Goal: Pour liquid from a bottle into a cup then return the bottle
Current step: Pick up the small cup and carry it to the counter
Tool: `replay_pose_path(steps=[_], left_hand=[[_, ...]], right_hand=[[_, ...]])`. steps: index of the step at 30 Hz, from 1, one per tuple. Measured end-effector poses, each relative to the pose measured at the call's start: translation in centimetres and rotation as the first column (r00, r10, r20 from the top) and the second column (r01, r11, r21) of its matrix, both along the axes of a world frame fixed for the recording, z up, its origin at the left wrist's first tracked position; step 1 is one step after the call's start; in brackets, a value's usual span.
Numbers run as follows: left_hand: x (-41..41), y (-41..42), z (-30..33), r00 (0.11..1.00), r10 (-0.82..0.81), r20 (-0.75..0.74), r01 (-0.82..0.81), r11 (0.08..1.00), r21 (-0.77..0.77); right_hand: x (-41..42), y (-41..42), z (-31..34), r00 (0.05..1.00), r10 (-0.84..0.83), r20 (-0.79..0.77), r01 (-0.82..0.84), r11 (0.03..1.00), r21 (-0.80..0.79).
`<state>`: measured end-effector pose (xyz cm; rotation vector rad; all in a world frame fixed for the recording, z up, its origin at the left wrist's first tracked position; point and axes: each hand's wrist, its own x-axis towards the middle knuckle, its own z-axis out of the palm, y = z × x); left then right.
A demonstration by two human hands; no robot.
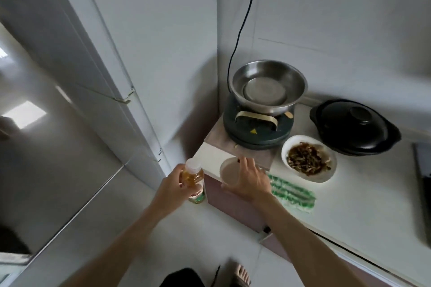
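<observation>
My left hand [171, 185] grips a small clear bottle [194, 178] of amber liquid with a white cap on, held upright just off the left end of the counter. A pale round cup [229, 170] sits at the counter's front left corner. My right hand [248, 178] holds the cup from its right side, fingers over the rim and thumb along the near side. The bottle is a short way left of the cup, apart from it.
Behind the cup stands a dark cooker base [257, 129] with a steel bowl [268, 87] on top and a black cable [240, 30] rising up the wall. A white plate of brown food [309, 158], a black lidded pot [354, 127] and a green-white cloth [292, 193] lie to the right.
</observation>
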<state>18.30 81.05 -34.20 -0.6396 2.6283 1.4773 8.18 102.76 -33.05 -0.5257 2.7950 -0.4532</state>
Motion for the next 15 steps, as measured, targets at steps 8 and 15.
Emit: replay_pose_path(steps=[8,15], left_hand=[[-8.8,-1.0,-2.5,0.994,-0.1,0.049,0.1,0.995,0.004],[-14.9,-1.4,-5.9,0.96,-0.278,0.015,0.279,0.96,-0.034]], right_hand=[[-5.5,-0.8,-3.3,0.987,-0.117,0.108,0.112,0.992,0.052],[-6.1,-3.3,-4.9,0.932,-0.345,0.111,0.342,0.939,0.042]])
